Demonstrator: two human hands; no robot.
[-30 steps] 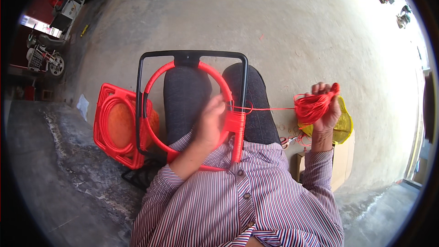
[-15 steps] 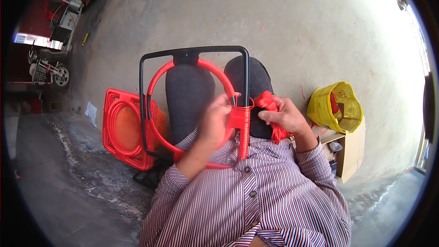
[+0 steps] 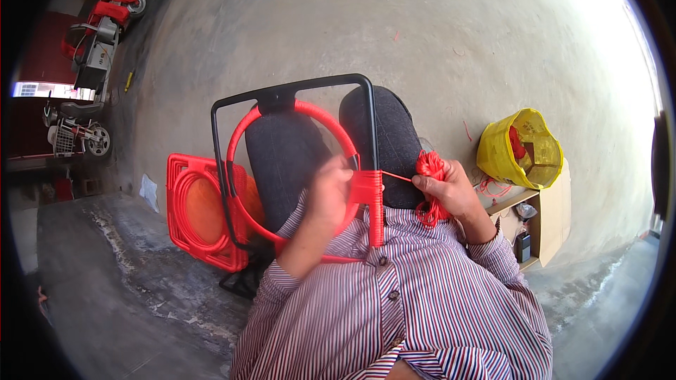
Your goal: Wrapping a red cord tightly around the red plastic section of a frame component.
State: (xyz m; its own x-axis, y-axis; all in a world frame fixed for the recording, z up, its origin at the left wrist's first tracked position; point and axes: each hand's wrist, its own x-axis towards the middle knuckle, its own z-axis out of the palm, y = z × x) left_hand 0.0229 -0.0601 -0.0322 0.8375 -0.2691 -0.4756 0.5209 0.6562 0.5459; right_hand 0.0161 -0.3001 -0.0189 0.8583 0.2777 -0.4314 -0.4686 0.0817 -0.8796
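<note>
A bike [image 3: 83, 132] with a basket [image 3: 64, 141] stands near a cart [image 3: 98, 43].

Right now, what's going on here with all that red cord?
A seated person has a black frame with a red ring over the thighs. The right hand grips a bundle of red cord; a strand runs straight from it to the frame's red-wrapped side. The left hand is blurred at the ring, its grip unclear. A yellow container stands to the right.

A striped, buttoned shirt [image 3: 429, 292] tops dark trousers [image 3: 283, 162].
</note>
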